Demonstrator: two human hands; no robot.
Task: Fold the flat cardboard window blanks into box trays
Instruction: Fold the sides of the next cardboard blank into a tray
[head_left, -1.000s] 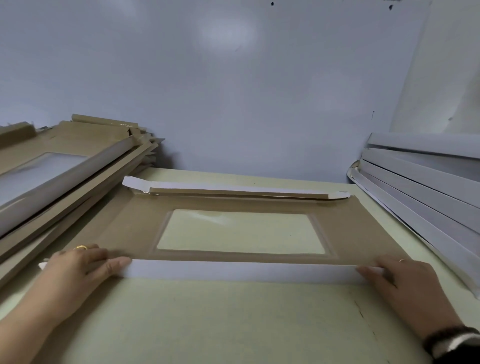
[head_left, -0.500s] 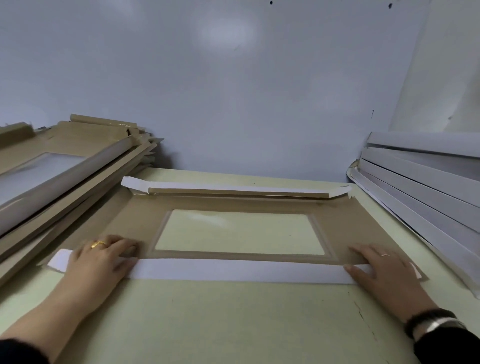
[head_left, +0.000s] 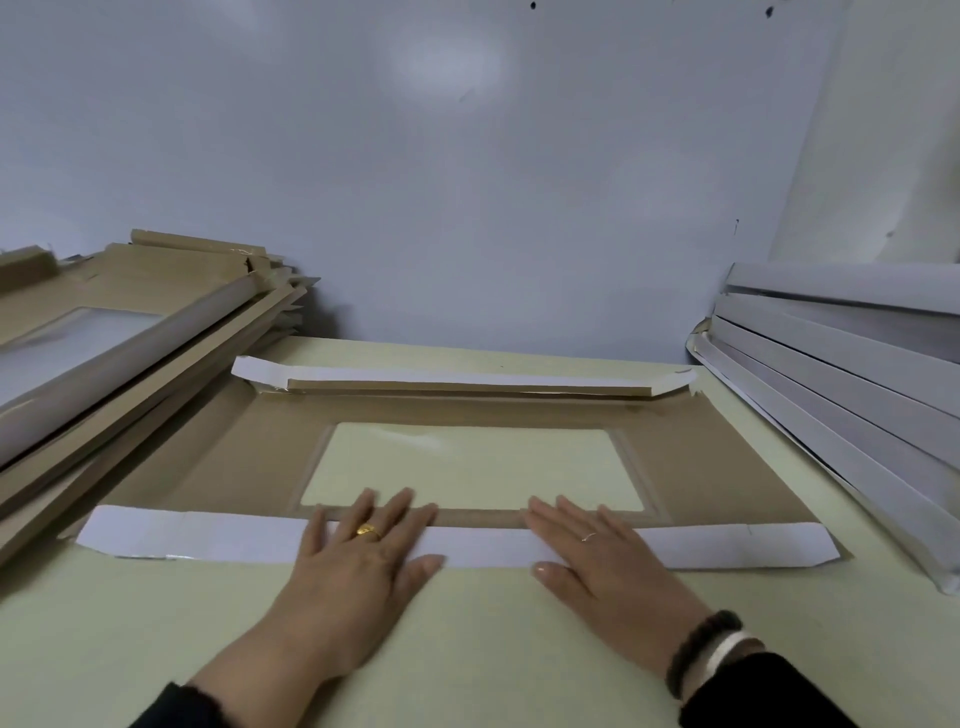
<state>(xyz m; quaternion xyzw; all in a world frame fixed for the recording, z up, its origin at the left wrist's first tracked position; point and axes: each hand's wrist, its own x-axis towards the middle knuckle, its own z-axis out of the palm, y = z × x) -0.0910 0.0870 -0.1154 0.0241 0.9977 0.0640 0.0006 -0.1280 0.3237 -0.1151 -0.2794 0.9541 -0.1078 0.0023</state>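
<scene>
One head-worn wide-angle view looks forward and down, close over the table (head_left: 467, 649), toward the wall (head_left: 467, 182) behind it.

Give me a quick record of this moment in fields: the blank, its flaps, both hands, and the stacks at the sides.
blank: brown cardboard window blank lying flat on the table
near flap: white strip folded over onto the blank
far flap: long flap folded, partly raised
left hand: left hand flat, pressing the near flap
right hand: right hand flat, pressing the same flap
left side: pile of brown cardboard pieces
right side: pile of white pieces
</scene>
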